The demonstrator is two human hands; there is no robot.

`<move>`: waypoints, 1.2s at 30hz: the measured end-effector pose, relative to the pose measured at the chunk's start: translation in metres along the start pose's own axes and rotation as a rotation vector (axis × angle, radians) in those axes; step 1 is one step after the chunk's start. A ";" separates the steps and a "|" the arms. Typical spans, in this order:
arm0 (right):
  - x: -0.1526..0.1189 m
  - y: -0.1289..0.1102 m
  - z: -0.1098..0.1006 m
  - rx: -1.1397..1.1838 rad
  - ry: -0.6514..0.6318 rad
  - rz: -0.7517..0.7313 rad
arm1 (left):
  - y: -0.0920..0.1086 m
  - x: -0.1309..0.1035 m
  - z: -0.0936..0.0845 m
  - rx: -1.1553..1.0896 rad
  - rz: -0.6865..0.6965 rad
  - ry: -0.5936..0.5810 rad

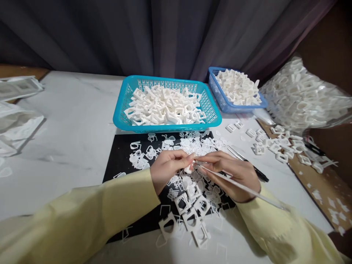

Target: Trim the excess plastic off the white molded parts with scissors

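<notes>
My left hand (172, 165) pinches a small white plastic piece (188, 169) between thumb and fingers, and the fingers hide most of it. From the other side, my right hand (232, 172) grips a long, slim, pale tool (247, 190). Its narrow tip meets the white piece, and its tail reaches back over my right wrist. I cannot make out the tool's exact kind. Below my hands lie several white plastic frames (192, 216) with round and square openings. Thin white offcuts (196, 145) are heaped around them on a black mat (118, 157).
Behind the mat stands a turquoise basket (167, 128) full of white parts, with a blue basket (233, 107) of more parts at its right. A bulging clear bag (305, 95), loose frames (283, 143) and a black pen (260, 174) lie rightward. White bags (19, 124) sit far left.
</notes>
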State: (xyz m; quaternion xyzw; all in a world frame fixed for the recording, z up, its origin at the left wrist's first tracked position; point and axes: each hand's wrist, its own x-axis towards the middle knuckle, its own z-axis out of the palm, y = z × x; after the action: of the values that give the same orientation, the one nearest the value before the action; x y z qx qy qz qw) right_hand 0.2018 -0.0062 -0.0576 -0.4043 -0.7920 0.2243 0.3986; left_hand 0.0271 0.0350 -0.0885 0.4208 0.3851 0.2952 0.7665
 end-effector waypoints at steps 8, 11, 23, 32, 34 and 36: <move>-0.005 0.001 0.001 -0.118 -0.085 -0.095 | 0.001 -0.001 0.000 0.037 -0.003 -0.011; -0.004 -0.001 0.001 -0.187 -0.110 -0.132 | 0.002 -0.001 0.001 0.041 0.005 -0.012; -0.007 0.005 0.006 -0.237 0.015 -0.010 | -0.002 0.000 0.002 0.087 0.034 0.007; 0.000 -0.001 -0.011 0.225 -0.014 0.402 | 0.001 -0.004 0.002 0.193 0.134 0.020; 0.000 0.001 -0.013 0.276 -0.022 0.429 | 0.002 -0.004 0.003 0.208 0.164 -0.001; -0.001 0.003 -0.013 0.319 -0.050 0.427 | 0.002 -0.004 0.003 0.208 0.167 -0.036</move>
State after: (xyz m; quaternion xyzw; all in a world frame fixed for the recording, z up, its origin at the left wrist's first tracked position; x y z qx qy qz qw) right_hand 0.2138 -0.0043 -0.0528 -0.4885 -0.6530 0.4352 0.3814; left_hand 0.0276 0.0320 -0.0843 0.5338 0.3635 0.3088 0.6983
